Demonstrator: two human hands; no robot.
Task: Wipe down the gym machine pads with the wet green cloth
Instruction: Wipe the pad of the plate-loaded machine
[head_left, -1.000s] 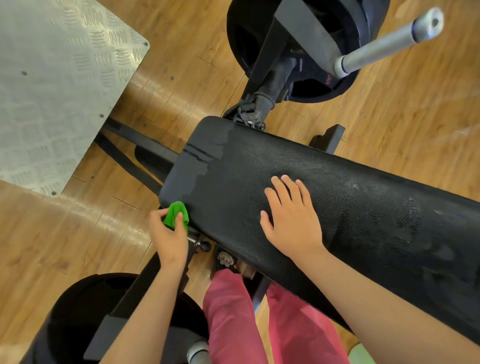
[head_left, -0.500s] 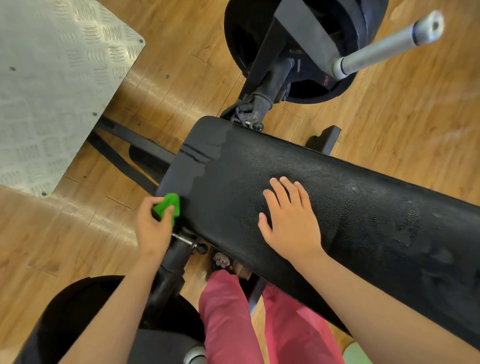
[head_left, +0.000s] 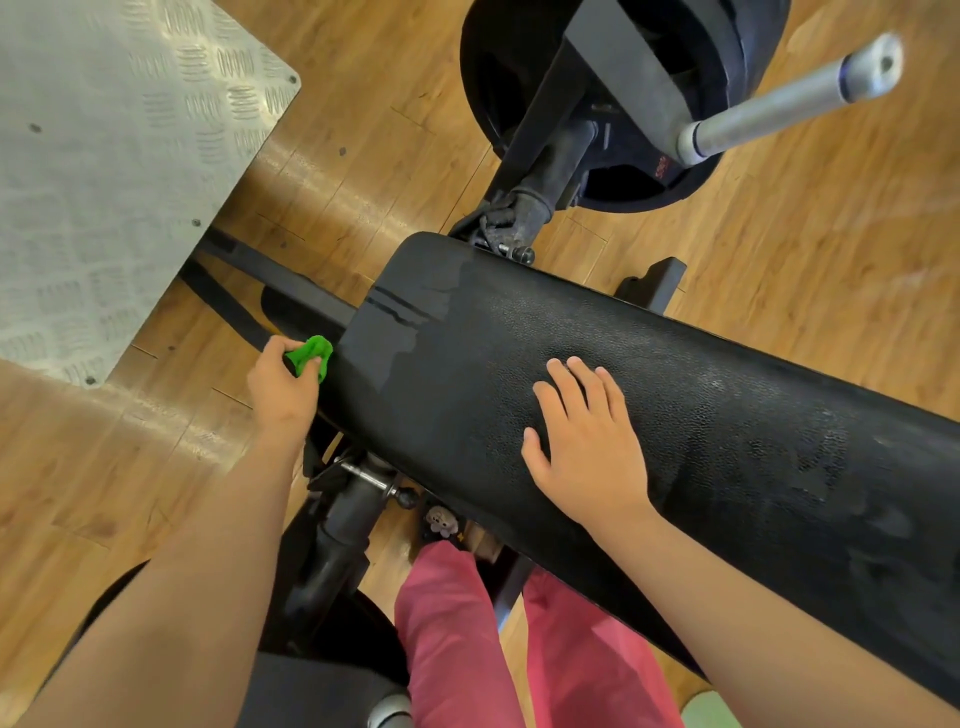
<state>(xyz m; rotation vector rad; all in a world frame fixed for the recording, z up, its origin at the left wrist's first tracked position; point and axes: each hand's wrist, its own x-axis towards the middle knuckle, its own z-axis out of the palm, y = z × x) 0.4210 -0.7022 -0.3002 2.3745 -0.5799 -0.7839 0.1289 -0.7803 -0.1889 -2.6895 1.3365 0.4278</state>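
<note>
- Left grip (head_left: 283, 387) pinches the bunched green cloth (head_left: 310, 355) and holds it right up against the left end edge of the black pad (head_left: 727, 415).
- Right grip (head_left: 589, 447) lies flat on top of the pad, fingers straight, well apart from the cloth.
- There is a streaky, wet-looking patch across the pad's left end.
- Beyond the pad are a black weight plate (head_left: 498, 78) and a silver bar (head_left: 779, 104) jutting right.
- Wood floor (head_left: 779, 234) lies underneath, with a ridged metal plate (head_left: 104, 156) upper left and red trousers (head_left: 452, 639) at the bottom.

Pad (head_left: 675, 405): black pebbled vinyl, damp sheen at its end. Cloth (head_left: 311, 353): green, soft, crumpled. Floor (head_left: 779, 249): glossy wood planks. Plate (head_left: 104, 156): embossed matt metal.
</note>
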